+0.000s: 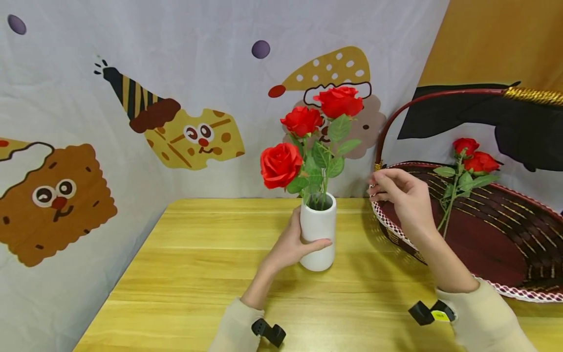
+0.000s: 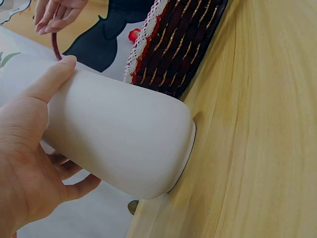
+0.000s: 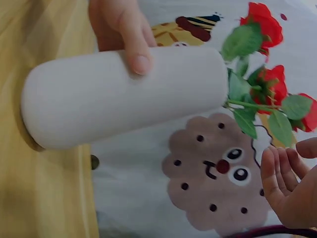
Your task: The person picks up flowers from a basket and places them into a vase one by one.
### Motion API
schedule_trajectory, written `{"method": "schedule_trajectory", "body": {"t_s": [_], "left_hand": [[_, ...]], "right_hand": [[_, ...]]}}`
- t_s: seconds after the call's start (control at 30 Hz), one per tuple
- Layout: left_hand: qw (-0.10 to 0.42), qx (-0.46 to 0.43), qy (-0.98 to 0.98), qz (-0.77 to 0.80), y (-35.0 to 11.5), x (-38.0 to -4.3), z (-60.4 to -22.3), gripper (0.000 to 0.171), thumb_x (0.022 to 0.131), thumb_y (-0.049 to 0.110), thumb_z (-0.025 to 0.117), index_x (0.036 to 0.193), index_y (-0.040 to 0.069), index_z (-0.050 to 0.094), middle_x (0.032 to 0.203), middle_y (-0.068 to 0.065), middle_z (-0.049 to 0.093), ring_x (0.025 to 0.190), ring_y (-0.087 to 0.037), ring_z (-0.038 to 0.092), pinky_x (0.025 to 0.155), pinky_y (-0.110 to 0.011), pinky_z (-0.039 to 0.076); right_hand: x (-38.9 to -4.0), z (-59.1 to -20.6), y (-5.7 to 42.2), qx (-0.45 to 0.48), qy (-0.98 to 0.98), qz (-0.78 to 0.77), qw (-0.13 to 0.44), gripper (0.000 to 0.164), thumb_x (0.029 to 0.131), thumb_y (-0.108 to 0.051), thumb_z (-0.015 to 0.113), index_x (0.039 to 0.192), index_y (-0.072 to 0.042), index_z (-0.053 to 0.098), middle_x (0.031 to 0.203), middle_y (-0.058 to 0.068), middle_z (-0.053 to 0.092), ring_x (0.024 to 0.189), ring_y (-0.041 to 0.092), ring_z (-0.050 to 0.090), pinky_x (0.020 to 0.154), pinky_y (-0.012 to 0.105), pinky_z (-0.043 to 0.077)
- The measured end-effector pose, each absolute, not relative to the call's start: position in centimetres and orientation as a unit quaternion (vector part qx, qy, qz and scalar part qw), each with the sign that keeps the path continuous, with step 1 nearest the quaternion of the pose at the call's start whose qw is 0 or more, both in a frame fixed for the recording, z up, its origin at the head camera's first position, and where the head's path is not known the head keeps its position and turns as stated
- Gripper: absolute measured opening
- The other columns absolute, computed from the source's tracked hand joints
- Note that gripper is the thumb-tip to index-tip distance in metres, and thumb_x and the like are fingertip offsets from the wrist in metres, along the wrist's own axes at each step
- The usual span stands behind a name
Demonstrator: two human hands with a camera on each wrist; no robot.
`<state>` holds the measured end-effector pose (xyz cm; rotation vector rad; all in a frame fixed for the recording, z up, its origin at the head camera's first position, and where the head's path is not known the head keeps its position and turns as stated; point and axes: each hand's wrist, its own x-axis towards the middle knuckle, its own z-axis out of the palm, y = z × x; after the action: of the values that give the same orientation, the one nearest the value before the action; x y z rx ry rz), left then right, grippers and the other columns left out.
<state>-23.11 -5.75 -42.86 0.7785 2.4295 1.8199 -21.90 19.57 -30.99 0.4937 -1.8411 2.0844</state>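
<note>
On my feed, the person's left hand (image 1: pixel 286 248) curls around a white vase (image 1: pixel 318 225), upright on the wooden table (image 1: pixel 198 269), three red roses (image 1: pixel 302 121) standing in its mouth. Beside it, the right hand (image 1: pixel 408 196) hangs empty, fingers loosely bent; whether thumb and fingertips meet, I cannot tell. I judge the step as filling the vase; next calls for reaching two more roses (image 1: pixel 481 163) in the basket (image 1: pixel 484 254).

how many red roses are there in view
5. Three stand in the white vase: a lower-left rose, a middle rose and an upper-right rose. Two are in the basket: an upper rose and a lower rose. Others may be hidden.
</note>
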Motion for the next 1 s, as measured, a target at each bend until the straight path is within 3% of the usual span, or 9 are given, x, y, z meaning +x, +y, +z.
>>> {"method": "schedule_trajectory", "body": {"t_s": [0.4, 1.0], "left_hand": [[0.002, 0.247, 0.774, 0.583, -5.7, -23.1, -42.8, 0.092, 0.086, 0.031, 0.082, 0.155, 0.023, 0.022, 0.139, 0.002, 0.048, 0.119, -0.017, 0.056, 0.099, -0.043, 0.046], [0.002, 0.245, 0.776, 0.581, -5.7, -23.1, -42.9, 0.092, 0.086, 0.031, 0.083, 0.155, 0.022, 0.022, 0.139, 0.001, 0.048, 0.119, -0.017, 0.056, 0.100, -0.042, 0.046]], "right_hand": [[-22.0, -29.0, 22.7, 0.168, -0.575, 0.778, 0.192, 0.016, 0.097, -0.004, 0.066, 0.105, 0.009, 0.069, 0.090, 0.012, 0.074, 0.072, 0.020, 0.071, 0.069, 0.027, 0.059], [-23.4, -28.2, 27.7, 0.082, -0.569, 0.783, 0.236, 0.024, 0.094, -0.013, 0.073, 0.108, 0.005, 0.070, 0.090, 0.010, 0.075, 0.070, 0.019, 0.073, 0.068, 0.026, 0.058]]}}
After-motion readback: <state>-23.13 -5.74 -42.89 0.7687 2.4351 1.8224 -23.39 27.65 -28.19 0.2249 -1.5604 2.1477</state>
